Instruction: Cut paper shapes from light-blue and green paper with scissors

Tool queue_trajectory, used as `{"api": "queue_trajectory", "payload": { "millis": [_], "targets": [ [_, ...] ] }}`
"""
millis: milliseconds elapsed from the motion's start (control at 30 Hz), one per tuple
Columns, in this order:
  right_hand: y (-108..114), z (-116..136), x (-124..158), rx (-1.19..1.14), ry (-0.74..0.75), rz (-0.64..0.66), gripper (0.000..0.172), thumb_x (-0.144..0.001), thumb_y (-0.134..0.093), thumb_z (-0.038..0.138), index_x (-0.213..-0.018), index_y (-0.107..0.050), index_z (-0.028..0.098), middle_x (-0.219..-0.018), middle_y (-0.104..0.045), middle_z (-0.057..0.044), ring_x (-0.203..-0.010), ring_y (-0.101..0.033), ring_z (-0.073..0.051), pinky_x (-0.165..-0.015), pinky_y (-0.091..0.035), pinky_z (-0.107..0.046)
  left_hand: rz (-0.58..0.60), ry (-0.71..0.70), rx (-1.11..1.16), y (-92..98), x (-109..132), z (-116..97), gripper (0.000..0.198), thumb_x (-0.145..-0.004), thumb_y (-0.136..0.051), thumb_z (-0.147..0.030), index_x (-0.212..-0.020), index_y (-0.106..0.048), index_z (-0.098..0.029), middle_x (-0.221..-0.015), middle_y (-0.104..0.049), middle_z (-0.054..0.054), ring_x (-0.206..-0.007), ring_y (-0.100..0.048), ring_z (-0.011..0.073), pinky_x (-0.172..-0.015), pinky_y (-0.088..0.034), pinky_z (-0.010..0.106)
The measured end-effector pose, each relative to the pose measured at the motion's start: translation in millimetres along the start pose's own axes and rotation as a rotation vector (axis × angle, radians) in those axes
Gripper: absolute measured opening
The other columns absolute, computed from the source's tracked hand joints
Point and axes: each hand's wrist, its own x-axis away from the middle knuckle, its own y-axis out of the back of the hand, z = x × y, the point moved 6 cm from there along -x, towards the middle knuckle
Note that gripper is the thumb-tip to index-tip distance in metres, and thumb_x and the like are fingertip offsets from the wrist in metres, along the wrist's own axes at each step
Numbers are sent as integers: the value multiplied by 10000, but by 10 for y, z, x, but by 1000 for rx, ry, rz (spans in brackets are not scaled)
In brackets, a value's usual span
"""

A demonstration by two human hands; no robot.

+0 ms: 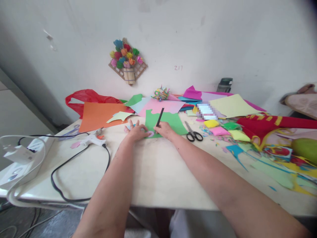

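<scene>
My right hand (163, 129) grips a black pen (160, 116), tilted with its upper end away from me and its lower end at the green paper sheet (173, 121). Flat on the table at the sheet's left edge, my left hand (136, 131) has its fingers spread. Its thumb side touches a small lilac paper piece (150, 134) on the green sheet's near left corner. A bit of blue shows behind the left fingers, too small to name. Scissors (194, 135) with black handles lie just right of the green sheet.
A white glue gun (93, 140) with a black cable lies left, near a power strip (24, 162). Orange paper (101, 114) and pink paper (160, 107) lie behind. Coloured packets (220, 131), a phone-like blurred object (207, 111) and paper scraps (274, 172) cover the right side.
</scene>
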Motion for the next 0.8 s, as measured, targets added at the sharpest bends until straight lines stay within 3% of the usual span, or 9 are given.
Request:
{"api": "queue_trajectory", "payload": {
  "millis": [533,800],
  "targets": [
    [-68,-52,-7,-103,-19,58,102,-695,-570,194,-678,-647,130,-500,-608,3,-516,-572,-110,-514,-419,-191,5,1,8,8,13,-4,469,-618,-523,-653,-923,-607,-308,-1489,-136,-8,-1296,197,360,-963,33,659],
    [-106,-35,-2,-161,31,129,109,-707,-576,194,-675,-652,121,-539,-629,-12,-529,-574,-97,-545,-436,-192,4,-8,1,-3,-7,11,455,-624,-526,-641,-928,-608,-312,-1488,-141,-12,-1300,189,362,-967,24,659]
  ]
}}
